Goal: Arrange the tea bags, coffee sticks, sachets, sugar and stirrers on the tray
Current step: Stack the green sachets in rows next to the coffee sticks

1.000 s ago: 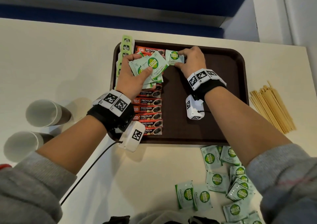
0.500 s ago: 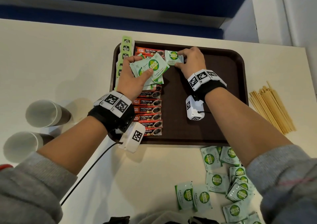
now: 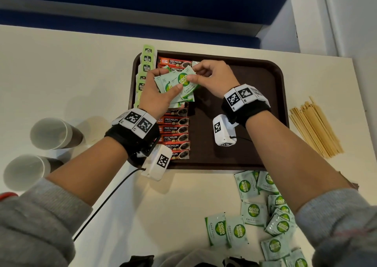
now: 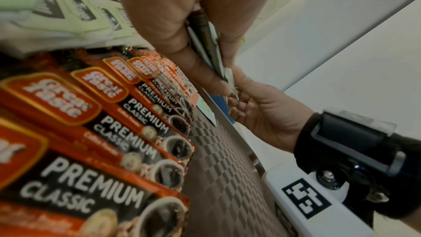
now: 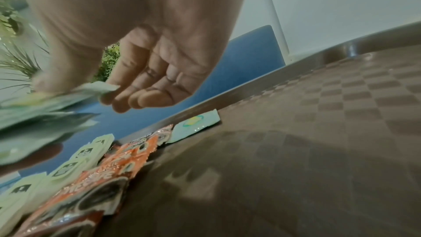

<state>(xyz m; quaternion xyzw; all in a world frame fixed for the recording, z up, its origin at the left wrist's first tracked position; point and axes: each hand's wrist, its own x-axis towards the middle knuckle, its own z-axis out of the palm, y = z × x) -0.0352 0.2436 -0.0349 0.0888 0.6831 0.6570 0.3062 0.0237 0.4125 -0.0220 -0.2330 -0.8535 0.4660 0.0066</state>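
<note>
My left hand (image 3: 163, 87) holds a fanned stack of green coco sugar sachets (image 3: 179, 82) above the far left of the brown tray (image 3: 255, 103). My right hand (image 3: 204, 72) pinches the top sachet of that stack between thumb and forefinger; the right wrist view shows the same pinch on the sachet (image 5: 95, 87). One sachet (image 5: 196, 125) lies flat on the tray by the far rim, mostly hidden behind my right hand in the head view. A column of coffee sticks (image 3: 176, 128) and a row of green tea bags (image 3: 145, 68) lie along the tray's left side.
Several loose sachets (image 3: 255, 211) are scattered on the table in front of the tray's near right corner. A bundle of wooden stirrers (image 3: 314, 127) lies right of the tray. Two paper cups (image 3: 51, 134) lie on their sides at the left.
My right hand let go of the sachet it set down by the tray's far rim and moved left to the stack, where it now pinches the top sachet. The left hand shifted slightly.
</note>
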